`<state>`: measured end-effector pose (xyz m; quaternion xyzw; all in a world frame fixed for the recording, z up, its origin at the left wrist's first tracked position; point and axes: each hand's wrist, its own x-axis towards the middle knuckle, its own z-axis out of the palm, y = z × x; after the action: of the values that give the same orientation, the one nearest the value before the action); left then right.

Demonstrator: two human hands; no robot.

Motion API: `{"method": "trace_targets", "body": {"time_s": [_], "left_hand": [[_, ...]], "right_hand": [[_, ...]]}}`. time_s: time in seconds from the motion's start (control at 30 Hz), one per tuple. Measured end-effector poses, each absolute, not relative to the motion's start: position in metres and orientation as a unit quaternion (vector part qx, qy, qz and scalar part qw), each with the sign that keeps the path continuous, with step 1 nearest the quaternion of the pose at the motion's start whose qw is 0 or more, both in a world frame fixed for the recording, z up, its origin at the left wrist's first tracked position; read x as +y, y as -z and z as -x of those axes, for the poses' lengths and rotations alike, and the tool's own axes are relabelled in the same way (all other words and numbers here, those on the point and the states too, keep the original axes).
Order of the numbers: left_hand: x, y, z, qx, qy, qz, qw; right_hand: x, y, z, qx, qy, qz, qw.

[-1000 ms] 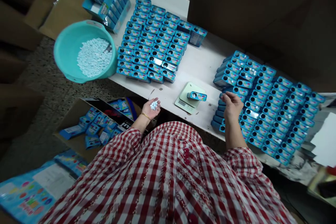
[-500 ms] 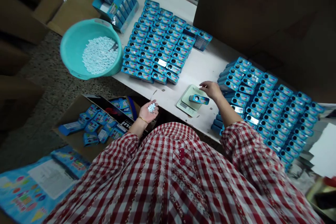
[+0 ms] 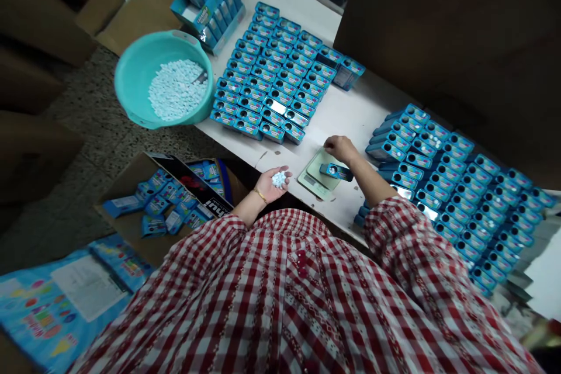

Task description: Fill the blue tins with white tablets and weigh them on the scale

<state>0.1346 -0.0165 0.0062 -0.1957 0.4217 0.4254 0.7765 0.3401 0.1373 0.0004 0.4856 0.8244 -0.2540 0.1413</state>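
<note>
Palm up, my left hand (image 3: 265,188) cups a small heap of white candy pellets (image 3: 279,179) by the table's front edge. A pale kitchen scale (image 3: 313,177) lies on the table to its right. On the scale stands a slim blue box (image 3: 338,172) with a round hole in its top and white showing in the hole. My right hand (image 3: 342,148) is over the far side of the scale, just behind the box, its fingers drawn together. Whether a pellet is between those fingertips cannot be made out.
A turquoise basin (image 3: 131,79) of white pellets stands at the left. Rows of blue boxes (image 3: 276,64) fill the table beyond my hands, with more blue boxes (image 3: 464,187) at the right. Below left is an open carton (image 3: 120,225) of blue packs.
My left hand has moved right, closer to the scale, with the pellets still in it. My right hand has shifted slightly left, and its fingers are more curled. The camera view has shifted slightly.
</note>
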Motion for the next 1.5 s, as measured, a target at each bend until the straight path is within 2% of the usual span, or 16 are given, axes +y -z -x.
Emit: {"method": "trace_targets", "body": {"time_s": [0.17, 0.23, 0.33, 0.4, 0.5, 0.57, 0.8, 1.0, 1.2, 1.37, 1.5], "left_hand": [[0.017, -0.007, -0.166, 0.411, -0.401, 0.177, 0.799], [0.025, -0.009, -0.172, 0.401, -0.396, 0.174, 0.807], [0.025, -0.010, -0.169, 0.382, -0.390, 0.174, 0.820], [0.021, -0.008, -0.160, 0.376, -0.391, 0.180, 0.820], [0.015, -0.004, -0.148, 0.395, -0.398, 0.189, 0.806], [0.012, -0.003, -0.144, 0.410, -0.401, 0.191, 0.796], [0.007, -0.001, -0.146, 0.450, -0.441, 0.199, 0.751], [0.008, 0.010, -0.156, 0.413, -0.456, 0.189, 0.765], [0.022, 0.021, -0.171, 0.407, -0.452, 0.194, 0.769], [0.033, 0.025, -0.185, 0.412, -0.431, 0.191, 0.779], [0.040, 0.022, -0.196, 0.417, -0.425, 0.205, 0.777]], "right_hand": [[0.098, -0.052, -0.325, 0.832, 0.400, -0.374, -0.085], [0.079, -0.064, -0.339, 0.801, 0.376, -0.428, -0.186], [0.050, -0.058, -0.384, 0.670, 0.290, -0.592, -0.343], [0.030, -0.037, -0.415, 0.602, 0.316, -0.631, -0.375], [0.009, 0.005, -0.439, 0.569, 0.428, -0.619, -0.333], [0.005, 0.028, -0.437, 0.570, 0.461, -0.603, -0.313], [0.024, 0.046, -0.413, 0.615, 0.448, -0.574, -0.301], [0.025, 0.045, -0.410, 0.614, 0.419, -0.599, -0.298], [0.024, 0.009, -0.402, 0.716, 0.312, -0.579, -0.235], [0.021, -0.052, -0.372, 0.860, 0.145, -0.482, -0.083], [0.022, -0.063, -0.360, 0.880, 0.077, -0.468, -0.003]]}}
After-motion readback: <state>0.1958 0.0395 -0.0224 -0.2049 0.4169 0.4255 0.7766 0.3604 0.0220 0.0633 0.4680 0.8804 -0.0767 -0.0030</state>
